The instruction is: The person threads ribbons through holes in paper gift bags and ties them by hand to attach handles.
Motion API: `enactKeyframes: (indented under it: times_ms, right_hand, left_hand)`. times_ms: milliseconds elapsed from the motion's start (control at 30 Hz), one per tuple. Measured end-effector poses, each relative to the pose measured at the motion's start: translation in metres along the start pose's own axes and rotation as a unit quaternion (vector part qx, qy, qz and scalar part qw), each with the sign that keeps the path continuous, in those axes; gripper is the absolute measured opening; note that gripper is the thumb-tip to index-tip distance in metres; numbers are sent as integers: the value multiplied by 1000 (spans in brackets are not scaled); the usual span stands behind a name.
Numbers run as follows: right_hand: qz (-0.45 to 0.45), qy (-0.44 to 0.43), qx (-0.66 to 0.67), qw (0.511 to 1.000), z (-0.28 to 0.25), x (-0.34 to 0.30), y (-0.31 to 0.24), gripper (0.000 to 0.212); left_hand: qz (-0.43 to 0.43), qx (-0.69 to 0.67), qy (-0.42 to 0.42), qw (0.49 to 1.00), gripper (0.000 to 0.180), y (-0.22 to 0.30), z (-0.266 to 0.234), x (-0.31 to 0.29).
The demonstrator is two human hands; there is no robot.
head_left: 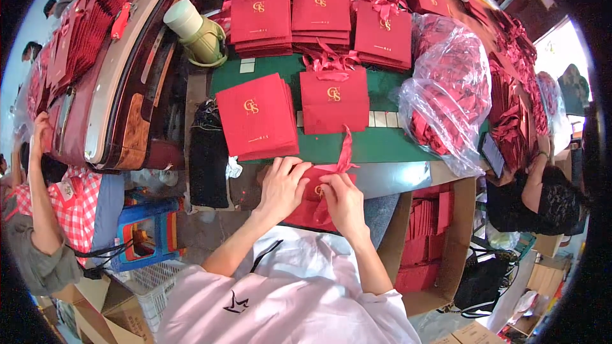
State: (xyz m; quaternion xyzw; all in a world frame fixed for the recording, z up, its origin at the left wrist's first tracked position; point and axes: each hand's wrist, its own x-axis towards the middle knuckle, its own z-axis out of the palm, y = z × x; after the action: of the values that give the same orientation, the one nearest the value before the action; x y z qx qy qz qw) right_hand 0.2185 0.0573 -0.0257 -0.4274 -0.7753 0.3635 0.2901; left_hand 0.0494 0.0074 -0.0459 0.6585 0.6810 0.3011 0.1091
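A small red paper gift bag (311, 192) with a gold emblem lies at the table's front edge, close to my body. My left hand (284, 186) grips its upper left edge, fingers curled over it. At the bag's right side, the fingers of my right hand (343, 200) pinch a red ribbon (345, 153); one length of it stands up past the bag and another hangs over the front. My fingertips partly hide where ribbon and bag meet. Just beyond my hands are a tilted stack of flat red bags (258, 114) and a stack with ribbon handles (335, 102).
More bag stacks (260, 16) line the back of the green table (382, 134). A clear plastic sack of ribbons (443, 92) sits at right, with a cardboard box of red bags (426, 242) below. A green jug (197, 35) stands back left. Other people's arms (44, 191) work at both sides.
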Motion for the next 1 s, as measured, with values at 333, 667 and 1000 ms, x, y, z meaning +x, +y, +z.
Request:
enactKeyframes:
  times_ms: [333, 667, 1000]
  right_hand:
    - [17, 45, -43, 998, 8, -2, 2, 13]
    - [11, 80, -35, 996, 20, -12, 7, 11]
    - [6, 115, -20, 993, 34, -18, 3, 14]
  left_hand:
    - [-4, -3, 19, 1000, 22, 9, 1, 5]
    - [9, -99, -49, 994, 5, 10, 0, 12]
    - [-35, -128, -47, 990, 6, 16, -6, 10]
